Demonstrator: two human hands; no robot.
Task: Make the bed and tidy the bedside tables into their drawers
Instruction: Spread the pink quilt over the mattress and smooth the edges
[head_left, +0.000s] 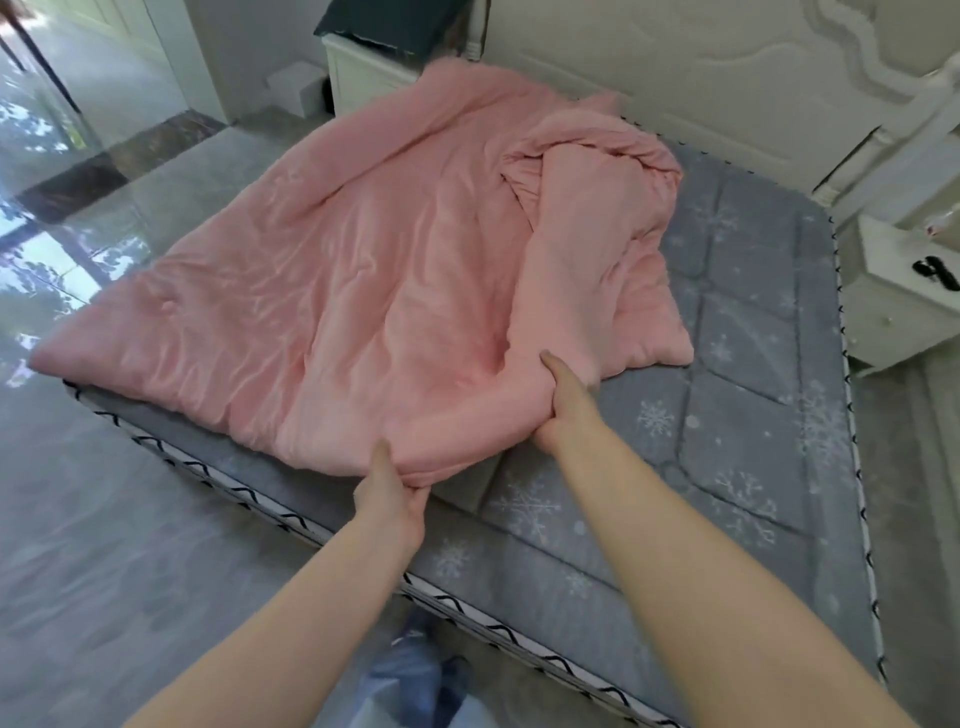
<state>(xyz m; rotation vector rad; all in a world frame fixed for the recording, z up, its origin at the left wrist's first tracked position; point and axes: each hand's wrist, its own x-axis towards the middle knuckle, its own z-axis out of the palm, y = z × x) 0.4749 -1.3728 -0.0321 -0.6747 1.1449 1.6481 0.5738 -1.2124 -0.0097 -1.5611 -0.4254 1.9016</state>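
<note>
A pink quilt (332, 291) lies crumpled over the left and middle of a grey mattress (753, 415) printed with snowflakes. Its right side is bunched into a twisted fold near the headboard. My left hand (392, 493) pinches the quilt's near edge close to the foot of the bed. My right hand (563, 400) grips a fold of the same quilt a little farther in. A white bedside table (893, 312) stands at the right with a black object (935, 273) on top. Another white bedside table (363, 78) stands at the far left of the headboard under a dark item.
A white padded headboard (701, 78) runs along the far side. Shiny grey floor tiles (104, 519) surround the bed on the left. A small white box (296, 88) sits on the floor beside the far bedside table. My legs and shoe show at the bottom.
</note>
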